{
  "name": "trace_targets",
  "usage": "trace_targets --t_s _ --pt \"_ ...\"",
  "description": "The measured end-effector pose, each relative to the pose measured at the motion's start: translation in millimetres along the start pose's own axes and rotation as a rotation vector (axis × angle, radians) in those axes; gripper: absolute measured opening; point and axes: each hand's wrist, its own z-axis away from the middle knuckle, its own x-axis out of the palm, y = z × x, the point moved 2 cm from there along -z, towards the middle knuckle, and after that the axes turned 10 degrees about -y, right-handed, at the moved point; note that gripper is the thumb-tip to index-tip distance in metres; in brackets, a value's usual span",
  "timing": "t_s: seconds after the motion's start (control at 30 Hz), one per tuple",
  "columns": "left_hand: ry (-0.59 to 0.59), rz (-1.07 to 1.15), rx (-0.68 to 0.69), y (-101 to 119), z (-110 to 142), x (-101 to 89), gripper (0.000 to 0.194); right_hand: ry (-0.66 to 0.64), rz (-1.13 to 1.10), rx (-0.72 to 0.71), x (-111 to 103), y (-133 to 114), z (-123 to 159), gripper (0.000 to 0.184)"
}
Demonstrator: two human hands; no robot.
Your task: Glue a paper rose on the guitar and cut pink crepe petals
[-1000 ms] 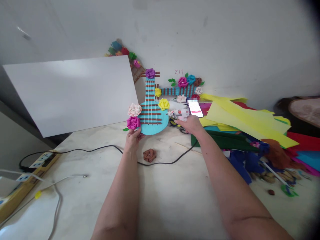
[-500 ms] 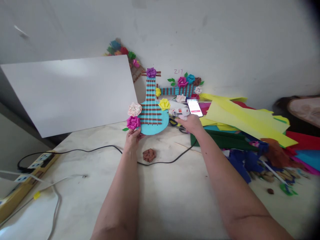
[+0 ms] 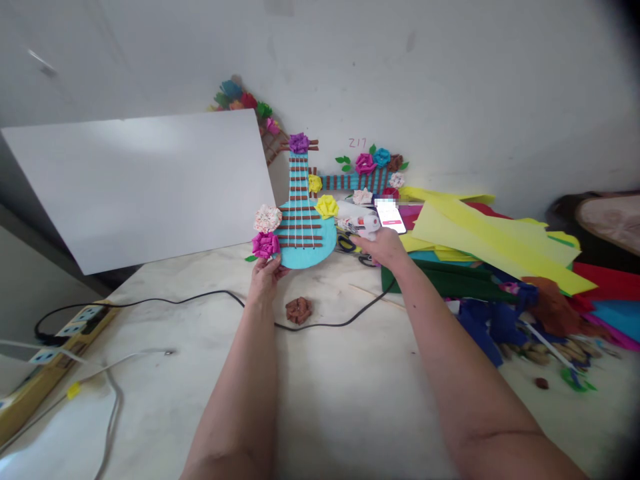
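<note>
A turquoise paper lute (image 3: 323,248) with brown bars, white strings and paper flowers stands upright in front of me. My left hand (image 3: 266,273) is closed on its lower left edge, just under a magenta flower (image 3: 265,245). My right hand (image 3: 384,248) is closed around a white glue gun (image 3: 369,224), its nozzle side toward the lute's right edge; whether the two touch I cannot tell. On the table between my forearms lies a loose brown paper flower (image 3: 299,311).
A black cord (image 3: 330,325) crosses the table from a power strip (image 3: 70,340). A white board (image 3: 145,187) leans at left. Behind my right hand are a phone (image 3: 390,215), scissors (image 3: 346,243) and a second decorated instrument (image 3: 350,181). Coloured paper (image 3: 490,233) is heaped at right.
The lute has shifted slightly left, its top most of all. Both hands keep their hold and have barely moved.
</note>
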Motion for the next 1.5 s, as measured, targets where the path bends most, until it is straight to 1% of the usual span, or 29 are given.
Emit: trace_targets --t_s 0.1,0.27,0.43,0.67,0.9,1.27,1.5 --pt "-0.001 -0.004 -0.003 -0.4 -0.3 0.1 0.037 0.024 0.016 -0.005 0.6 -2.2 0.4 0.039" --pt "-0.007 -0.002 0.001 -1.0 -0.8 -0.3 0.037 0.051 0.022 -0.052 4.0 -1.7 -2.1 0.04" --pt "-0.002 -0.004 0.006 -0.4 -0.7 -0.6 0.035 -0.034 0.002 -0.047 5.1 0.3 -2.8 0.041" --pt "-0.007 -0.002 0.005 -0.7 -0.4 -0.9 0.036 -0.124 -0.041 0.006 -4.4 -0.9 1.4 0.036" --pt "0.007 0.01 0.01 -1.7 -0.5 -1.8 0.033 -0.082 -0.081 0.011 -4.6 3.2 -0.1 0.038" --pt "-0.011 0.007 0.014 -0.4 -0.1 -0.2 0.036 0.001 0.013 -0.055 -5.2 -3.6 1.8 0.04" --pt "-0.006 -0.006 0.014 -0.6 0.4 -0.4 0.033 -0.016 0.033 -0.057 -2.4 -1.1 0.3 0.042"
